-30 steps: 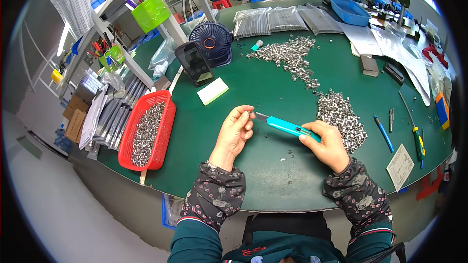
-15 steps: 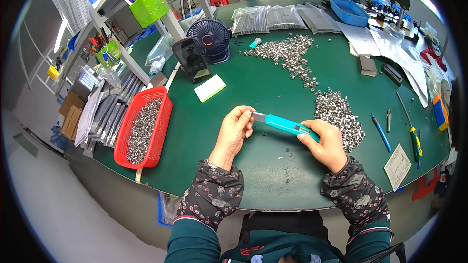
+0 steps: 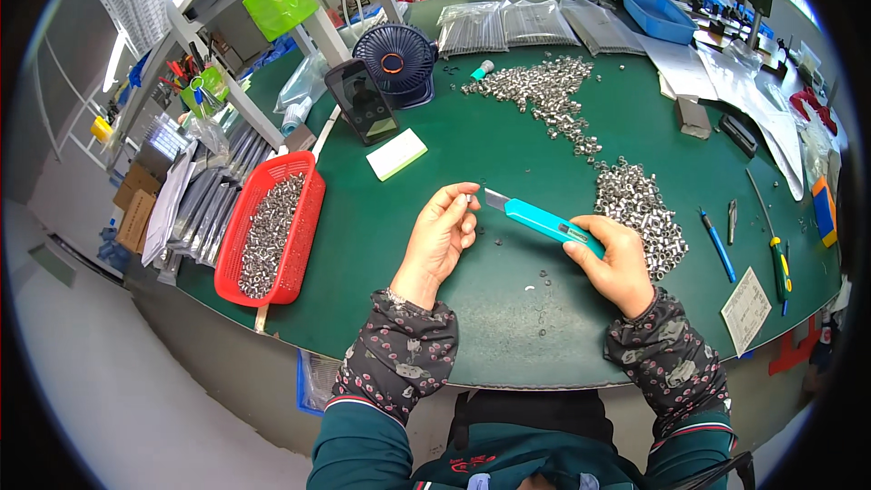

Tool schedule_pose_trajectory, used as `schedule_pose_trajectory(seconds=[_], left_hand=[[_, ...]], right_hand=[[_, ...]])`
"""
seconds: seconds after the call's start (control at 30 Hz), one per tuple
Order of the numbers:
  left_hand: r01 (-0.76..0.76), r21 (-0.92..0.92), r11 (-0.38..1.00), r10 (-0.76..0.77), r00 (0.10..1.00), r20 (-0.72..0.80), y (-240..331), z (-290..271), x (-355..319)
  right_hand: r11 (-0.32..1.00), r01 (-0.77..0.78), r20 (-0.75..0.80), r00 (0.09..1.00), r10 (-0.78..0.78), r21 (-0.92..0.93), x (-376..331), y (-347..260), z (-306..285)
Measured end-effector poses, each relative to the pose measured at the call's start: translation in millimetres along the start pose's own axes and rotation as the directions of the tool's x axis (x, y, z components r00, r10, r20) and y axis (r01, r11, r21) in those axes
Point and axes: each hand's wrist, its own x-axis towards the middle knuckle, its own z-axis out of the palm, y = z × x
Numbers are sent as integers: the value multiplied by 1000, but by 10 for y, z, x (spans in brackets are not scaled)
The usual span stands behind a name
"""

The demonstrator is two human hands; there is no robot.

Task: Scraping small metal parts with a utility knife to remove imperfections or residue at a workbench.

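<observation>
A teal utility knife [image 3: 547,221] is in my right hand [image 3: 622,265], fingers wrapped round its handle and the thumb along the near side. Its bare blade points left, a short gap from the fingertips of my left hand [image 3: 437,238]. Thumb and forefinger of that hand are pinched on a small greyish piece, mostly hidden, that looks like one of the metal rings. Right of the knife hand lies a heap of small metal rings [image 3: 641,218]. Farther back spreads a looser pile of rings [image 3: 542,95]. Several tiny dark scraps [image 3: 543,283] are scattered on the green tabletop [image 3: 490,336].
At the left stands a red basket [image 3: 299,269] of metal parts. A phone [image 3: 362,102], a fan [image 3: 395,63] and a white-green pad [image 3: 396,154] sit behind my left hand. On the right are a blue pen [image 3: 718,246], a screwdriver [image 3: 779,265] and a paper slip [image 3: 746,310].
The knife blade has come away from my left fingertips, leaving a gap. My left hand stays pinched, slightly higher. The whole view has shifted a little.
</observation>
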Motion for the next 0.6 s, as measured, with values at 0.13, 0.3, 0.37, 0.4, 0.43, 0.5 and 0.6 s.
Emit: schedule_pose_trajectory(seconds=[0.13,0.3,0.37,0.4,0.43,0.5,0.6], left_hand=[[-18,-18,1000,18,1000,-24,-29,-36,16],[-4,-31,999,5,1000,11,-39,-42,17],[-7,-35,999,8,1000,19,-38,-36,13],[-7,-35,999,8,1000,21,-29,-17,6],[-9,-11,1000,9,1000,17,-17,9,-3],[-9,13,1000,9,1000,13,-16,21,-5],[-26,58,998,24,999,40,-30,13,-1]], right_hand=[[1000,22,29,999,-21,-11,-6,19,17],[998,-41,80,996,37,52,-4,26,13],[994,-66,103,993,57,85,-3,39,19],[992,-76,119,991,64,96,-3,39,17],[990,-86,136,988,71,108,-2,39,14],[989,-105,160,983,87,108,3,31,1],[983,-146,204,971,121,112,18,41,-7]])
